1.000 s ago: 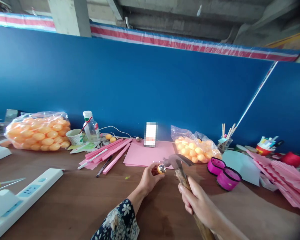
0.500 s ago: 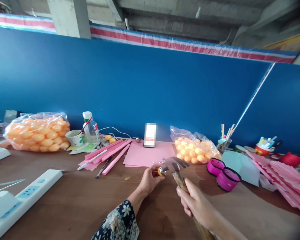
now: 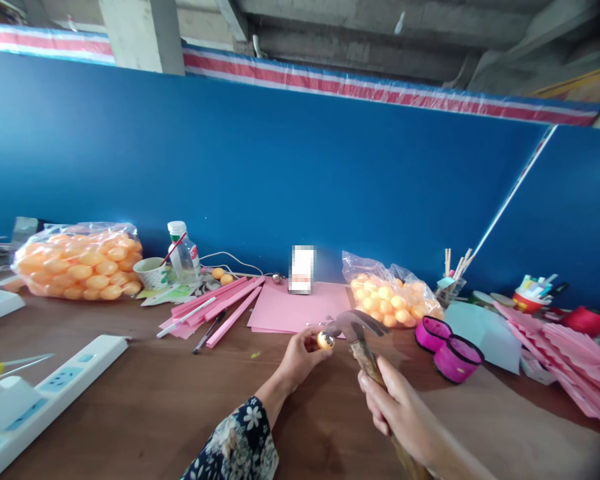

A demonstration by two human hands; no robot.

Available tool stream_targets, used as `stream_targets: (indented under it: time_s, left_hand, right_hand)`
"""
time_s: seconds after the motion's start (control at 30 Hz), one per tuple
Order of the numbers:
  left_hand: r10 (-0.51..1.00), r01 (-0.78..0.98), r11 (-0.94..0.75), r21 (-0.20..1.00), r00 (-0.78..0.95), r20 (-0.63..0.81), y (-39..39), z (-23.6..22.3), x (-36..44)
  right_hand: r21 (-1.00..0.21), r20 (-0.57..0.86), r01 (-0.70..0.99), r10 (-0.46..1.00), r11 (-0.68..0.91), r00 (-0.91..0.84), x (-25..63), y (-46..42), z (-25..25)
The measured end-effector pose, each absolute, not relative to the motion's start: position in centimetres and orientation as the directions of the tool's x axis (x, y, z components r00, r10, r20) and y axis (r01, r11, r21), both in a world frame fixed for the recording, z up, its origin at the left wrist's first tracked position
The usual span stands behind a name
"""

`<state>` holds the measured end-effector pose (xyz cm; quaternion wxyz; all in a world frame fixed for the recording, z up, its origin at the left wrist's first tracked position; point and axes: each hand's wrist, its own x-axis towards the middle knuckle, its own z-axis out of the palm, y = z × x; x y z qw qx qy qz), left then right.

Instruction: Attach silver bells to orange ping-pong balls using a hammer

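Observation:
Near the middle of the table, my left hand (image 3: 301,360) pinches a small shiny ball (image 3: 325,341), yellow-orange with a silvery part at its top. My right hand (image 3: 393,395) is wrapped round the wooden handle of a claw hammer (image 3: 364,357). The hammer's striking face lies right beside the ball's upper right, its claw pointing right; whether the two touch I cannot tell. Just beyond my left hand lie flat pink sheets (image 3: 280,310), with a phone (image 3: 303,270) standing upright at their back edge, its screen blurred out.
Bags of orange balls stand at back left (image 3: 83,267) and back right (image 3: 393,300). Left are a power strip (image 3: 63,380), a paper cup (image 3: 151,275), a bottle (image 3: 184,257) and pink strips (image 3: 230,303). Right are magenta rings (image 3: 457,360) and pleated pink paper (image 3: 565,360). A blue partition (image 3: 300,160) rises behind.
The ball has turned in my left hand, showing more yellow-orange and less silver. The hammer head and my right hand have shifted slightly right.

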<state>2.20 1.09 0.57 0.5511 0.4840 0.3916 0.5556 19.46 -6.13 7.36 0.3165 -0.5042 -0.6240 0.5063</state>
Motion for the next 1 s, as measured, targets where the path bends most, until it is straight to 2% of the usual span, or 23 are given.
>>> stream_targets:
  time_s: [0.2, 0.47, 0.67, 0.87, 1.0]
  left_hand:
    - [0.992, -0.259, -0.066, 0.964, 0.089, 0.092, 0.7, 1.3, 2.2]
    - [0.985, -0.326, -0.064, 0.943, 0.130, 0.112, 0.7, 1.6, 1.9]
    - [0.972, -0.341, -0.077, 0.937, 0.183, 0.146, 0.7, 1.4, 1.7]
    - [0.985, -0.364, -0.047, 0.930, 0.139, 0.105, 0.8, 1.2, 1.7]
    - [0.979, -0.374, -0.065, 0.925, 0.154, 0.131, 0.8, 1.1, 1.8]
  right_hand:
    - [-0.947, -0.142, 0.318, 0.939, -0.037, -0.314, 19.4, -6.1, 6.8]
    - [-0.963, -0.089, 0.268, 0.960, -0.016, -0.266, 19.9, -6.0, 7.7]
    - [-0.966, -0.135, 0.249, 0.952, -0.066, -0.274, 19.8, -5.9, 6.7]
    - [-0.968, -0.110, 0.249, 0.956, -0.041, -0.271, 19.9, -5.8, 6.9]
    - [-0.963, -0.114, 0.268, 0.958, -0.040, -0.264, 19.7, -5.8, 7.0]
